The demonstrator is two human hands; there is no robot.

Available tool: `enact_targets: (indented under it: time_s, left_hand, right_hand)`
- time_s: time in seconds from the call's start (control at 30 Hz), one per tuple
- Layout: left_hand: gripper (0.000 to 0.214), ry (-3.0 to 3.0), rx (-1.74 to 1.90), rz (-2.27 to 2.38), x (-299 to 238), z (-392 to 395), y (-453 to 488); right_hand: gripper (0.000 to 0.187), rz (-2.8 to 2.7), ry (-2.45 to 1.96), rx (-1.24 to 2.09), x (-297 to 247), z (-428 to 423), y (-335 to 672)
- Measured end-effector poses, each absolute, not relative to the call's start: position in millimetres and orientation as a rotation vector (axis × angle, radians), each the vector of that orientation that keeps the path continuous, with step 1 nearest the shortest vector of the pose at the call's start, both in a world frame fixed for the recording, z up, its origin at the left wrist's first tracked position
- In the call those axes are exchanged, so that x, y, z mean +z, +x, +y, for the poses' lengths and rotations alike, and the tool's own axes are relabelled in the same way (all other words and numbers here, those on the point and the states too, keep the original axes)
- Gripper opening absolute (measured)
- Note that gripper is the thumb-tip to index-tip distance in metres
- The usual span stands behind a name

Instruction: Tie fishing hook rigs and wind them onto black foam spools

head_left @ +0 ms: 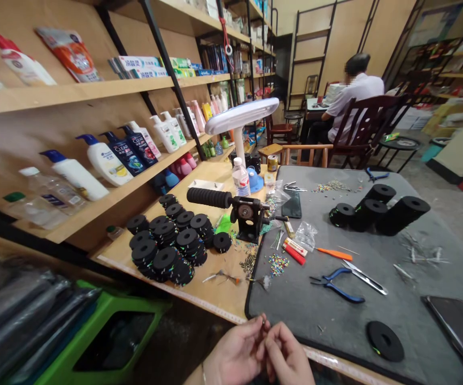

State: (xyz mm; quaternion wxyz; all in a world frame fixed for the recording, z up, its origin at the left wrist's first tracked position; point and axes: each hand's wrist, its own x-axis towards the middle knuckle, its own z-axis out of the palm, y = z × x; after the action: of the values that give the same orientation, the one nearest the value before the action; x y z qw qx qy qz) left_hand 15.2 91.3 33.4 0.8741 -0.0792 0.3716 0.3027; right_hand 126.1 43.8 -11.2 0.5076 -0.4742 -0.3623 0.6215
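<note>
Both hands together, low at the near edge of the wooden table [211, 291] and grey mat [291, 299]. Left hand [233, 350] has its palm turned partly up, fingers bent, thumb and fingertips pointing ahead and pinched close. Right hand [290, 355] is curled, knuckles bent, its fingertips brought in against the left hand's. Whatever sits between the fingertips is too small to make out, so cannot tell if either hand grips anything. Nearest loose item is a wispy tuft [264, 282] just ahead of the hands, with small metal bits [248, 263] and coloured beads [278, 264] beyond it. Straight ahead, farther out, a black crank machine [247, 214]. Ahead and left of the hands, stacked black rings [167, 259] on bare wood. Ahead and right, on the mat: blue-handled pliers [328, 279], silver tool [365, 278] with one end by the pliers, orange-handled tool [338, 254], red lighter [294, 254]. To the right, a single black ring [382, 339] lies flat, phone [460, 329] past it. Far ahead and right, black rolls [403, 214]; beyond them a seated person [362, 83] in a white shirt.
</note>
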Motion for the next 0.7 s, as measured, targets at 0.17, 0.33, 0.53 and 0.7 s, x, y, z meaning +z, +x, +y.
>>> enact_targets:
  time_s: [0.17,0.33,0.53,0.7]
  left_hand:
    - [0.007,-0.150,0.630,0.754,31.9,90.8,14.0]
    - [0.008,-0.175,0.628,0.753,30.4,91.3,13.8]
    - [0.007,-0.183,0.653,0.770,32.8,91.0,14.2]
    - [0.005,-0.150,0.643,0.773,35.2,90.0,14.4]
  right_hand:
    - [0.043,-0.875,-1.152,1.493,-10.8,45.6,123.6]
    - [0.046,-0.862,-1.190,1.478,-5.9,46.2,122.9]
    - [0.044,-0.859,-1.165,1.480,-4.5,46.2,122.6]
    - [0.043,-0.862,-1.168,1.484,-2.7,46.7,122.8]
